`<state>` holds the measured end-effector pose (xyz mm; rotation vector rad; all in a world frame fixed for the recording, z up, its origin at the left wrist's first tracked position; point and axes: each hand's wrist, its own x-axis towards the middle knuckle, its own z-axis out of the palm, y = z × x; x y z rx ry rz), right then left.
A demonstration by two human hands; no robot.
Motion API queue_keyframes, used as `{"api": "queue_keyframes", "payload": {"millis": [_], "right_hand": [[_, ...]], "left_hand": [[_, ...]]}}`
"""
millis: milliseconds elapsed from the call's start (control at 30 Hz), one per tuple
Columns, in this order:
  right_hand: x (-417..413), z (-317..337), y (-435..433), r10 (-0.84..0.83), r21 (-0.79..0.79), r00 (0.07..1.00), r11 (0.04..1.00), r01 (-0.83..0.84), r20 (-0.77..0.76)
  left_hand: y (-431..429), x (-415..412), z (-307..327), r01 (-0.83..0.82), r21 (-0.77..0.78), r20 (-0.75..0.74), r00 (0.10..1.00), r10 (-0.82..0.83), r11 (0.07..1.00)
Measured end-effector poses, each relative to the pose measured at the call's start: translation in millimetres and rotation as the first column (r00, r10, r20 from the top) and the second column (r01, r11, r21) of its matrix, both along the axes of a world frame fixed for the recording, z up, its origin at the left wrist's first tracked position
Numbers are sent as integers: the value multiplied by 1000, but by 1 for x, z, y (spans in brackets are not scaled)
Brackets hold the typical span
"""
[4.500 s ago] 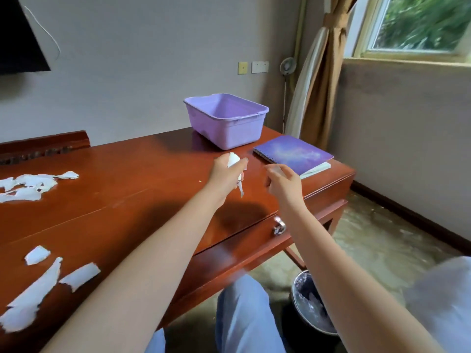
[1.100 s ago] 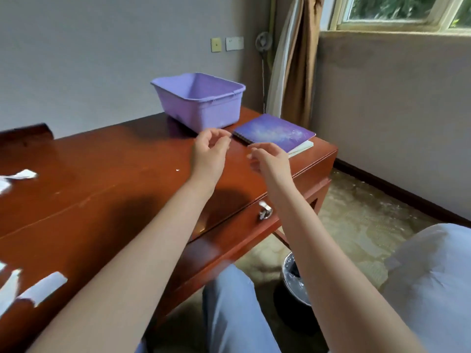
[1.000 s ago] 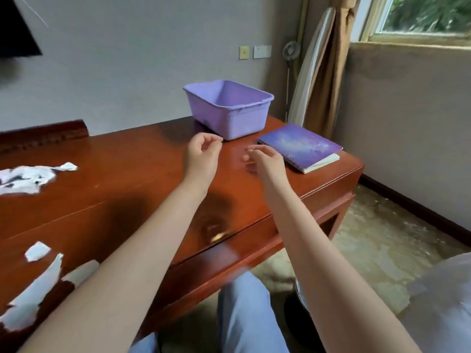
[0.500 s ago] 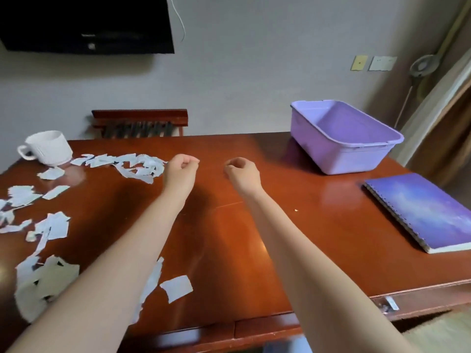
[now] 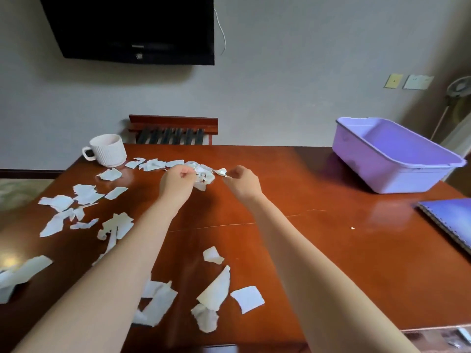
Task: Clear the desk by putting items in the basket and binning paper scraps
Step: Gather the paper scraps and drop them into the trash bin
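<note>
At the fingertips: a heap of torn white paper scraps (image 5: 204, 174) lies on the reddish-brown wooden desk (image 5: 305, 238), between the two hands.
Right hand (image 5: 243, 183): thumb and forefinger are pinched on a small white scrap (image 5: 222, 171) at the heap's right edge. The rest of the hand is loosely curled.
Left hand (image 5: 178, 182): the fingers are curled in against the heap's left edge. Whether any paper is caught in them I cannot tell (the knuckles hide it).
Other scraps: more white pieces (image 5: 84, 197) lie well to the left of the left fingers. A scatter (image 5: 216, 291) lies back toward the person, between the forearms.
Basket items: a white ribbed ceramic mug (image 5: 109, 150) stands beyond and left of the left fingers. A purple spiral-bound notebook (image 5: 451, 220) lies far to the right of the right fingers, with the lilac plastic basket (image 5: 397, 179) beyond it.
Step in hand: gathering scraps, by my reading. The mug and notebook are not yet put away.
Next move: probably drawing the heap into one firm handful, since loose bits would flutter off, then carrying it to a bin (none is in view).
</note>
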<state>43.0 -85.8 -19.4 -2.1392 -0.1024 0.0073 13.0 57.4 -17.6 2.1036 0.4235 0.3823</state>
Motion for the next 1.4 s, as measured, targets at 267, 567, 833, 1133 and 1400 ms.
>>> {"api": "queue_keyframes", "payload": {"millis": [267, 567, 833, 1133, 1400], "right_hand": [[-13, -8, 32, -95, -114, 992, 990, 85, -82], [6, -32, 37, -113, -231, 989, 969, 89, -91], [66, -60, 48, 2, -384, 1000, 923, -8, -16], [120, -75, 66, 217, -507, 976, 845, -170, 35], [126, -87, 62, 245, -414, 948, 899, -144, 201]], "left_hand": [[55, -12, -11, 95, 70, -42, 995, -92, 993], [73, 7, -28, 138, 172, -122, 986, -118, 975], [75, 64, -50, 159, 338, -178, 979, -103, 928], [75, 135, -65, 188, 439, -259, 963, -77, 879], [68, 151, -73, 257, 524, -350, 934, -70, 812]]}}
